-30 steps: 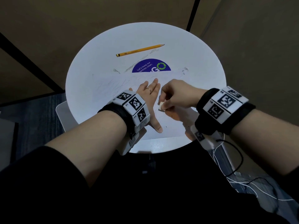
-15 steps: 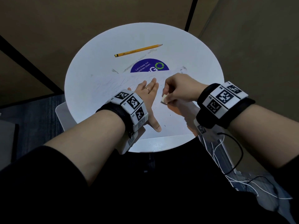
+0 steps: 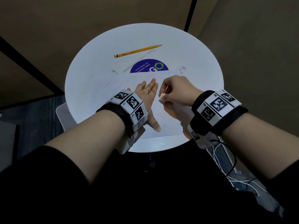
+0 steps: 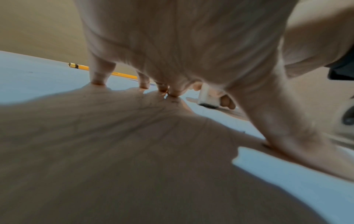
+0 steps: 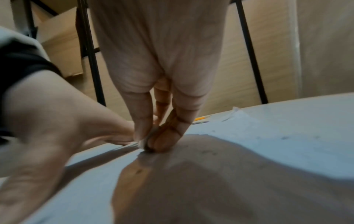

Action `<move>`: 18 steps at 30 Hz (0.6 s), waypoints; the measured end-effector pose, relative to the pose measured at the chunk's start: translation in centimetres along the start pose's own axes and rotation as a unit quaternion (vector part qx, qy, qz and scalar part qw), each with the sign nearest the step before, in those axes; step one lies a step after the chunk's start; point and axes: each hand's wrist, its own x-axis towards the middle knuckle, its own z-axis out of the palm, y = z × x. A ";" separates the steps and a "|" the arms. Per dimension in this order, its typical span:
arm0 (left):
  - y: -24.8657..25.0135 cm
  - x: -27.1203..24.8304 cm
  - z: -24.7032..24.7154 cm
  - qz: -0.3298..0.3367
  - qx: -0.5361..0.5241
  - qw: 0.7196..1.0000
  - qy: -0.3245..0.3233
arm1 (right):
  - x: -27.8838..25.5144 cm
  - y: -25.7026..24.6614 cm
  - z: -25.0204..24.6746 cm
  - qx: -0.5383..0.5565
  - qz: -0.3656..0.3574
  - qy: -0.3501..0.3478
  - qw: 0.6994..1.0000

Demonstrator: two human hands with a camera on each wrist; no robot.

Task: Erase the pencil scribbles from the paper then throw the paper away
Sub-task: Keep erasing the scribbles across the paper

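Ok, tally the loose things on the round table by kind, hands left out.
Pencil: 1
Paper: 1
Eraser: 1, pinched in the right hand
Total: 3

A blue round sticker [image 3: 149,66] on the table [image 3: 90,75], just beyond the paper [image 3: 113,88], read "Let's keep our pantries clean." Large letters "GO" stood beneath that line, half covered by the paper's edge.

Round white table [image 3: 202,65] carrying a white paper sheet with faint pencil scribbles [image 3: 106,88], a yellow wooden pencil [image 3: 137,50] lying near the far edge, a blue round sticker [image 3: 145,66] showing partly beyond the sheet
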 end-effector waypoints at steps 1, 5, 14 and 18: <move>-0.1 0.1 0.1 0.004 -0.007 1.000 0.002 | -0.3 -0.2 0.4 -0.005 -0.012 -0.016 1.000; -0.2 0.0 0.3 0.009 -0.013 1.000 0.002 | -0.8 -0.6 0.7 -0.024 -0.033 -0.067 0.997; 0.0 -0.2 -0.1 0.019 -0.002 1.000 -0.007 | -0.9 0.0 -0.1 -0.052 -0.039 -0.046 0.997; 0.0 0.0 0.1 0.016 -0.001 1.000 -0.005 | -1.8 0.0 -0.2 -0.047 -0.054 -0.110 0.991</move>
